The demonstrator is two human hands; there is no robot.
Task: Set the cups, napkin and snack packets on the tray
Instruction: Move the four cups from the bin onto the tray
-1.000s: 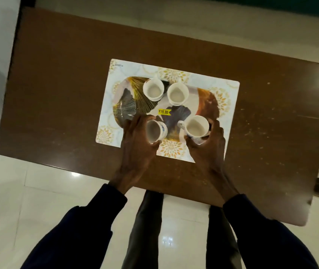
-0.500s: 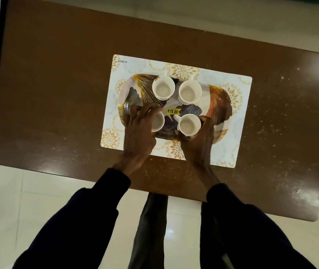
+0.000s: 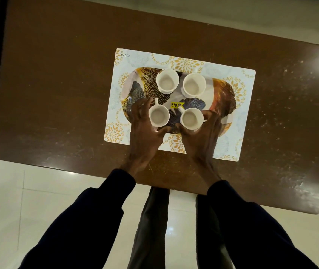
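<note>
An oval tray [image 3: 223, 98] with a leaf pattern and a yellow price sticker lies on a white placemat [image 3: 246, 121]. Several white cups stand upright on it: two at the far side [image 3: 167, 80] [image 3: 194, 85] and two at the near side. My left hand [image 3: 143, 136] wraps its fingers around the near left cup [image 3: 159, 115]. The near right cup [image 3: 191, 118] sits between thumb and fingers of my right hand [image 3: 201, 138]. No napkin or snack packets are in view.
The placemat lies in the middle of a brown wooden table [image 3: 57, 78], whose near edge runs just below my wrists. A pale tiled floor [image 3: 9, 200] shows below the table. My dark sleeves and legs fill the lower part of the view.
The near left cup was tilted in my left hand a second ago; it now stands upright on the tray. My right hand has slid its cup leftward, closer to the sticker.
</note>
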